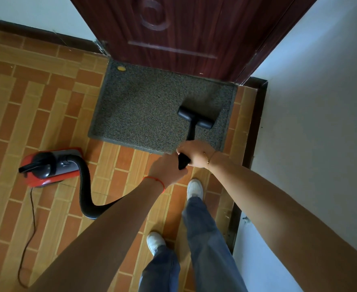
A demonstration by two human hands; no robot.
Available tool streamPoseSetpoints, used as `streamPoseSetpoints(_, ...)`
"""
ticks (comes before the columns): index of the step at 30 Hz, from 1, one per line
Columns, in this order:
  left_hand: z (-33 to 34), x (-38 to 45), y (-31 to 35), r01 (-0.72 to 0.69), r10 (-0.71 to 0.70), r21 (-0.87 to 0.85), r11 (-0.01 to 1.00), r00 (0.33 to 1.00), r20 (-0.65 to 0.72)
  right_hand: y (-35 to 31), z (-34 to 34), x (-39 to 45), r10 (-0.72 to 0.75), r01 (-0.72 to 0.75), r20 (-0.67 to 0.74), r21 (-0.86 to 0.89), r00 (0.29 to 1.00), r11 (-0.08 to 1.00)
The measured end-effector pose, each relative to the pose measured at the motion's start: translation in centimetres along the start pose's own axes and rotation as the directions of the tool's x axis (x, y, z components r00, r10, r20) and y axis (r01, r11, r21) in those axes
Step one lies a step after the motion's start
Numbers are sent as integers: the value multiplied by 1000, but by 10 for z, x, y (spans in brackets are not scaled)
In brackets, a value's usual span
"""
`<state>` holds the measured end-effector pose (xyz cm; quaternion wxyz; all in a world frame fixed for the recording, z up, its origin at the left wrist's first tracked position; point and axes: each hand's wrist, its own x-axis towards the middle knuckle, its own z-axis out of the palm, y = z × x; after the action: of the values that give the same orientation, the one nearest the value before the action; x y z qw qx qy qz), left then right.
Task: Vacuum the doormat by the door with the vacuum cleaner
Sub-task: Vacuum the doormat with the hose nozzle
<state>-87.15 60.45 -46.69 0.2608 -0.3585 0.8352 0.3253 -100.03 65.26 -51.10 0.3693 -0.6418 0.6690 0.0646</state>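
At your feet, on the orange brick-patterned tile floor [46, 114], your white shoes [195, 189] stand just short of the mat. Your left hand [166, 170] and right hand [196, 153] are both wrapped tight round the black vacuum wand [191, 131], right ahead of left. To your left sits the red and grey canister vacuum cleaner [51, 165], its black ribbed hose [84, 186] looping back under your left arm. Beyond your hands, the black T-shaped nozzle [195, 117] rests on the right part of the speckled grey doormat [143, 110], which lies against the dark red wooden door [183, 32].
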Motion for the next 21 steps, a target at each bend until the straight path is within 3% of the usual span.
streamPoseSetpoints(21, 97, -179, -123, -34, 24, 181, 983, 998, 57, -191, 154, -50, 26, -21, -90, 52, 996, 998)
